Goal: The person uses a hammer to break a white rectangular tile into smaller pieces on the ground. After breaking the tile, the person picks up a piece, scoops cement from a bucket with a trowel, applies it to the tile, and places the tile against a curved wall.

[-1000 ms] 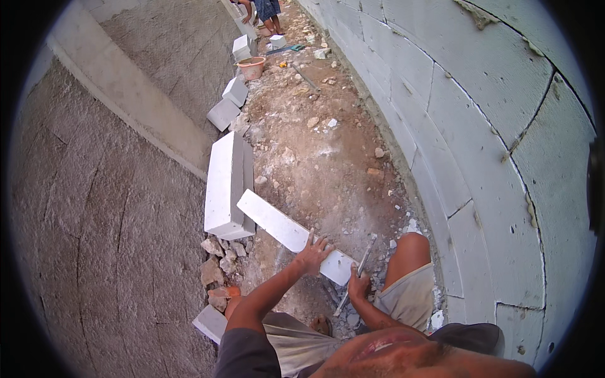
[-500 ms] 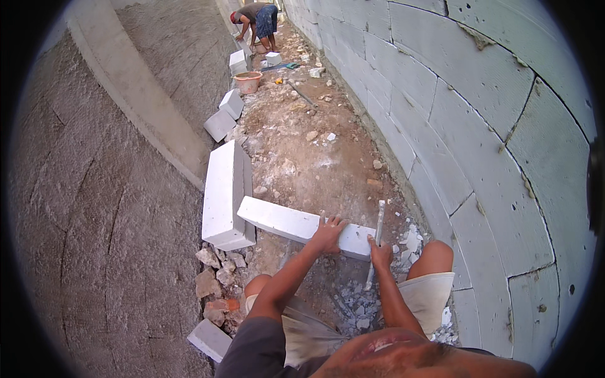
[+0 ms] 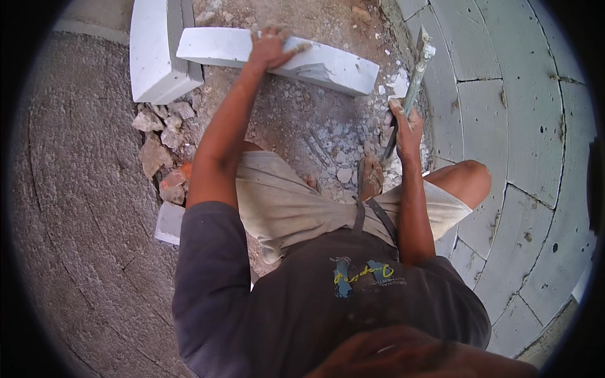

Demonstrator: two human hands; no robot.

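My left hand point(image 3: 271, 50) is resting splayed wide on this long white block point(image 3: 343, 64), its left end sitting by a chunkier block point(image 3: 150, 57) at the dirt ground's point(image 3: 283, 113) left edge; my right hand point(image 3: 409, 129) is gripping a dusty bar point(image 3: 416, 79) near the right edge.

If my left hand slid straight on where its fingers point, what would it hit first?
Past the white block under it, your left hand would likely meet just dirt ground; the way looks free to the picture's edge, though depth is unclear.

One long tool point(image 3: 416, 77), two hands point(image 3: 270, 51) point(image 3: 409, 131), three white blocks point(image 3: 340, 62) point(image 3: 151, 50) point(image 3: 168, 223), perhaps four
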